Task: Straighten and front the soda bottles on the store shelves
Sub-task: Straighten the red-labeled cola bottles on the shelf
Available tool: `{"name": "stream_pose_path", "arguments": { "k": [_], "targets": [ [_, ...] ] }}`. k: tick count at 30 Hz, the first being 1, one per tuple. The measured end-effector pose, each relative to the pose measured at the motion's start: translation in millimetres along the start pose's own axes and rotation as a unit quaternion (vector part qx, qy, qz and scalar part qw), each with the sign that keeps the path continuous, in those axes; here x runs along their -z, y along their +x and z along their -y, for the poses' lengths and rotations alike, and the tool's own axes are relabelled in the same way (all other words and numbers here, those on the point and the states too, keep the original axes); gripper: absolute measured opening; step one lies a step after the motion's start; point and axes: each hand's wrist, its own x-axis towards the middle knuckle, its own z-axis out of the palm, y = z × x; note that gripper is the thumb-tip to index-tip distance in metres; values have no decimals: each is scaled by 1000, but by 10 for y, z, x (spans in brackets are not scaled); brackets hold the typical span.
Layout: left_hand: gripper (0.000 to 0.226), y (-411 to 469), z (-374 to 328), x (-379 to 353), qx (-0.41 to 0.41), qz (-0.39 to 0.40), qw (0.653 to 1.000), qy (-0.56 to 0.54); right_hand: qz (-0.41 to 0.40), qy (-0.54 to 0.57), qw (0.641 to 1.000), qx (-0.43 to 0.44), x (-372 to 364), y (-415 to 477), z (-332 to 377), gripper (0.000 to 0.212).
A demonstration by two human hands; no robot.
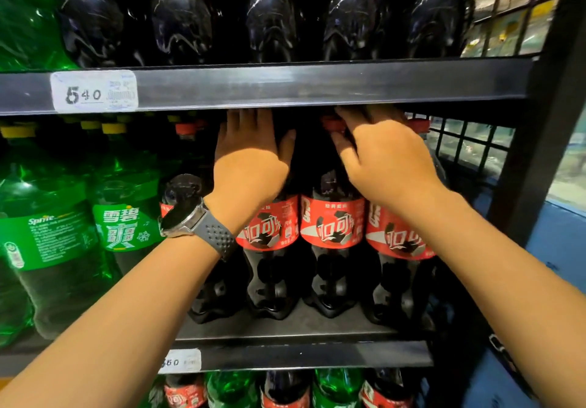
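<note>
Dark cola bottles with red labels stand in a row on the middle shelf [285,331]. My left hand [250,160], with a watch on its wrist, lies with straight fingers on the upper part of one cola bottle [269,249]; its fingertips reach under the shelf above. My right hand [383,157] lies over the necks of the two cola bottles [333,226] to the right, fingers bent near a red cap [333,123]. Whether it grips a neck is hidden.
Green Sprite bottles [47,249] with yellow caps fill the left of the same shelf. Large dark bottles [269,11] stand on the shelf above, behind a rail with a price tag [93,92]. A black upright and wire mesh [466,144] close the right side. More bottles stand below.
</note>
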Motion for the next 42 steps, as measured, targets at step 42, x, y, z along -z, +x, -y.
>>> {"name": "stream_pose_path", "arguments": {
  "k": [42],
  "targets": [
    [69, -212, 1354, 384, 139, 120, 977, -104, 146, 306, 935, -102, -421, 90, 938, 85]
  ]
}}
